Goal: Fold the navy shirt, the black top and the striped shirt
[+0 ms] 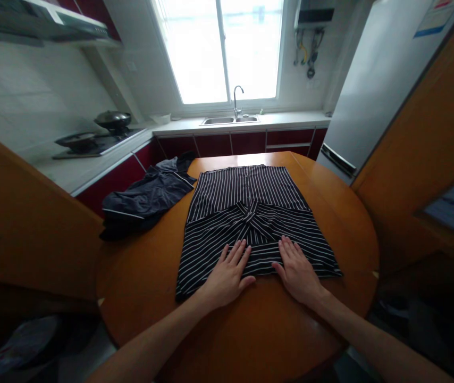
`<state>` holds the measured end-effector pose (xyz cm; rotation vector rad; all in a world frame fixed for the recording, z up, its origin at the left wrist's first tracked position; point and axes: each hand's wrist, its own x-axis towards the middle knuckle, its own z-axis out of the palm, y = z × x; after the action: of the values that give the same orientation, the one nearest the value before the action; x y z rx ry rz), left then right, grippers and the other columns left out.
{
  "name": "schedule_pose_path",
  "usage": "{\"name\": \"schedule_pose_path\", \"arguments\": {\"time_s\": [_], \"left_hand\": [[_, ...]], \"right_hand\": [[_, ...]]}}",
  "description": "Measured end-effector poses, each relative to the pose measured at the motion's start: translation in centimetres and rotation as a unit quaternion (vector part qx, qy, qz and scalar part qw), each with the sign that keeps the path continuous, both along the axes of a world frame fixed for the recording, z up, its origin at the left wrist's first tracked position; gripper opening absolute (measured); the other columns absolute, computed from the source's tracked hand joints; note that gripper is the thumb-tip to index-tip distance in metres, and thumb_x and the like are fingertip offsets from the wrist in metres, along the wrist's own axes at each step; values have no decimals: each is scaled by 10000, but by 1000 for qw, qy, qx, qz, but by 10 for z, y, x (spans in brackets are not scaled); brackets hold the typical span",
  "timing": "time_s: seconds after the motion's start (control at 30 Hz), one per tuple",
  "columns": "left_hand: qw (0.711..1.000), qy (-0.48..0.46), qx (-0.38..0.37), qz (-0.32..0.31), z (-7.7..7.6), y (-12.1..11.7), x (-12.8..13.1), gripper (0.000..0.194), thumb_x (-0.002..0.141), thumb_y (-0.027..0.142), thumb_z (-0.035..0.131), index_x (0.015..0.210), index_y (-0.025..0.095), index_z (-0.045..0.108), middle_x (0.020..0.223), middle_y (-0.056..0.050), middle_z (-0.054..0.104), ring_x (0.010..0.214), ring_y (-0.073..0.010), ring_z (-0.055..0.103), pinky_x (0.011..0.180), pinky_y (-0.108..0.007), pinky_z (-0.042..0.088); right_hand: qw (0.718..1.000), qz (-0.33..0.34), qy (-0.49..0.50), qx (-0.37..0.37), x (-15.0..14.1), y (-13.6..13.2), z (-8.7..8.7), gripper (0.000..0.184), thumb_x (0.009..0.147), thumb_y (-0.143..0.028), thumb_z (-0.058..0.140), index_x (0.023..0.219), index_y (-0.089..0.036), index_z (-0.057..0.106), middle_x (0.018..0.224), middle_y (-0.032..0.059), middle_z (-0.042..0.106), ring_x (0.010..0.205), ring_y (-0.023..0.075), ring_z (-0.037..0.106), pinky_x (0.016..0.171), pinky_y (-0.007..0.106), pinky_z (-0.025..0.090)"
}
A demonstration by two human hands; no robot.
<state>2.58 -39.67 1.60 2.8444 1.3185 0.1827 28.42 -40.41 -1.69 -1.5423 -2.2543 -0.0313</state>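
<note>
A black shirt with thin white stripes (251,207) lies spread on a round wooden table (151,276), its sleeves folded across the middle. My left hand (229,274) rests flat on the shirt's near hem, fingers stretched out and apart. My right hand (296,268) lies flat beside it on the same hem, fingers extended. Neither hand holds anything.
A crumpled dark garment with pale trim (147,199) sits at the table's far left edge. Behind are a counter with a sink and tap (235,114), a stove with pans (99,133), a grey fridge (370,96) on the right, and wooden panels on both sides.
</note>
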Motion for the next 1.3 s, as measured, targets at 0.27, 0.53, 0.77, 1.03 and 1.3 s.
{"name": "schedule_pose_path", "arguments": {"time_s": [0.27,0.53,0.77,1.03,1.3], "left_hand": [[1000,-2,-3,-3,-1,1,0,721,1022,601,303,1592,167,226,1647,-148,206,1530,-293,155,1225,-533,149],[1000,-5,-1,-3,-4,1,-1,717,1024,596,310,1593,168,221,1647,-149,206,1533,-291,141,1226,-538,143],[1000,0,1,3,-3,2,0,720,1022,599,315,1592,166,230,1646,-149,210,1532,-292,150,1223,-535,160],[1000,7,12,0,-6,1,-1,714,1028,599,285,1594,170,218,1649,-141,199,1534,-282,142,1227,-522,153],[1000,9,7,8,-5,1,0,739,1022,608,296,1578,122,262,1639,-174,209,1530,-302,147,1222,-525,173]], "right_hand": [[993,-60,93,43,15,13,7,434,1012,-228,331,1337,-133,602,1295,151,648,1228,279,572,1056,457,449],[994,-37,101,10,15,21,14,294,946,-154,427,1065,-199,692,1007,101,701,962,271,615,878,410,492],[996,-66,50,22,16,21,16,172,953,-155,508,888,-201,661,901,69,674,893,242,596,836,360,447],[997,-71,3,30,15,21,24,140,924,-128,561,827,-200,632,837,39,643,828,212,578,786,325,402],[998,-44,-38,33,16,16,34,141,909,-140,576,791,-206,615,848,39,634,838,212,558,801,334,379]]}}
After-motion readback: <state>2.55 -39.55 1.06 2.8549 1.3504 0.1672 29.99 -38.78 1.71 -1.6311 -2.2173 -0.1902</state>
